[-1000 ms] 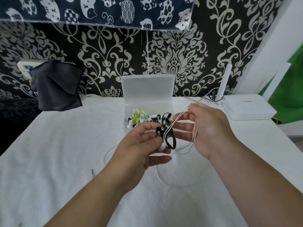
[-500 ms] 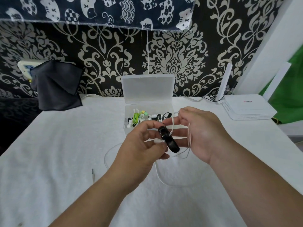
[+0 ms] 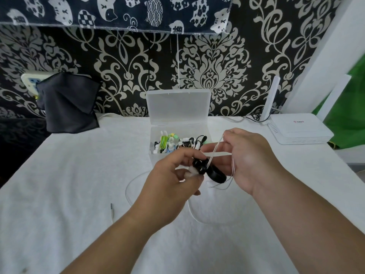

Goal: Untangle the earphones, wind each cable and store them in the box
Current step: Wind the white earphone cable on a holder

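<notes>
Left hand pinching the earphones, right hand just beside it pinching their white cable, slack drooping below both hands onto the tabletop, open box just beyond my hands.

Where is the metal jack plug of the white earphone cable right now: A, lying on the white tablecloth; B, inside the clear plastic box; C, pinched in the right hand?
A: the metal jack plug lies on the white tablecloth, well outside the clear plastic box.
</notes>
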`<act>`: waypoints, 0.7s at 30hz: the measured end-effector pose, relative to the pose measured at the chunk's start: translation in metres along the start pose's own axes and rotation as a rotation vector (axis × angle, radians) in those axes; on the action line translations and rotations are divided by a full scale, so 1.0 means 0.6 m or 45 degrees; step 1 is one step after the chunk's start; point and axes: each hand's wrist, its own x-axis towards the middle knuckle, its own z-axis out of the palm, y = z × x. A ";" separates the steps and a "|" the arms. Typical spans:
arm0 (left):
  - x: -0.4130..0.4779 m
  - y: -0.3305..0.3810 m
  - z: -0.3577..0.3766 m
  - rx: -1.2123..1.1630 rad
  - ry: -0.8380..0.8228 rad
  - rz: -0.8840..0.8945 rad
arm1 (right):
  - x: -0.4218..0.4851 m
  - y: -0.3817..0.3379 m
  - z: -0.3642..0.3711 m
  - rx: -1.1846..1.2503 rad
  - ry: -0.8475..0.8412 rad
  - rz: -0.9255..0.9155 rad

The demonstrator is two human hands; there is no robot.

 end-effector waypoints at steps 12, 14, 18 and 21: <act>-0.001 -0.008 0.014 -0.152 0.028 0.006 | 0.004 0.021 0.016 0.007 0.252 -0.156; 0.000 -0.009 0.015 -0.097 0.086 0.029 | 0.003 0.023 0.019 -0.007 0.248 -0.168; 0.002 -0.008 0.010 -0.019 0.083 0.052 | 0.001 0.020 0.018 -0.007 0.191 -0.143; -0.004 0.001 0.007 0.003 -0.051 0.062 | 0.003 0.010 0.008 0.020 0.163 -0.169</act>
